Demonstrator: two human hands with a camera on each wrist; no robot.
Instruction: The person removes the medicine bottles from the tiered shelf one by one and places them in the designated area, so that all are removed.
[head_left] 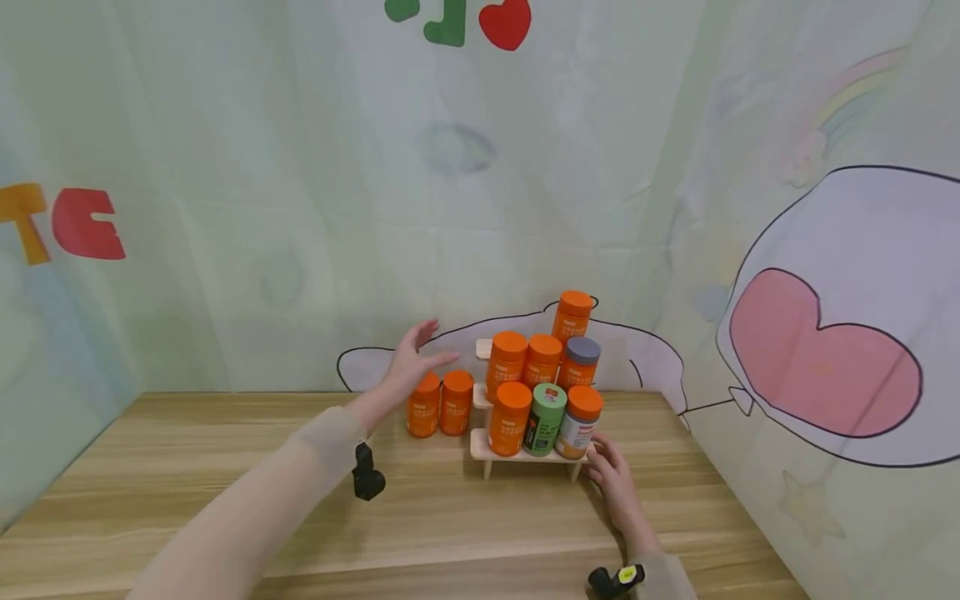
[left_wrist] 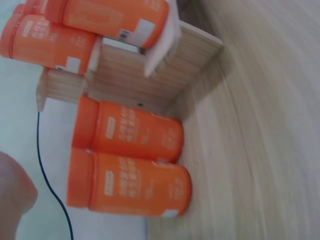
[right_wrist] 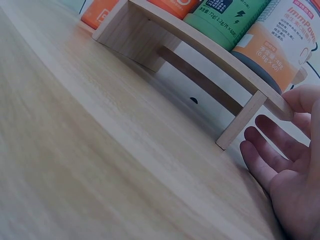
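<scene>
A wooden stepped rack (head_left: 480, 446) holds several supplement bottles on its tiers. My left hand (head_left: 405, 368) is raised with its fingers spread and nothing in them. It hovers just above and behind two orange bottles (left_wrist: 132, 127) that stand side by side left of the rack. Only part of this hand (left_wrist: 15, 195) shows at the left wrist view's edge. At the rack's front right corner, my right hand (head_left: 617, 482) pinches the end of the lowest board between thumb and finger. Its other fingers (right_wrist: 262, 157) curl loosely below. Above it sits a white-and-orange bottle (right_wrist: 280, 40).
On the lowest tier a green bottle (head_left: 545, 421) stands between an orange bottle (head_left: 509, 419) and the white-and-orange one. A grey-lidded bottle (head_left: 580, 364) is on the middle tier, and one orange bottle (head_left: 572, 315) tops the rack. A printed curtain (head_left: 300, 250) hangs behind the table (head_left: 225, 450).
</scene>
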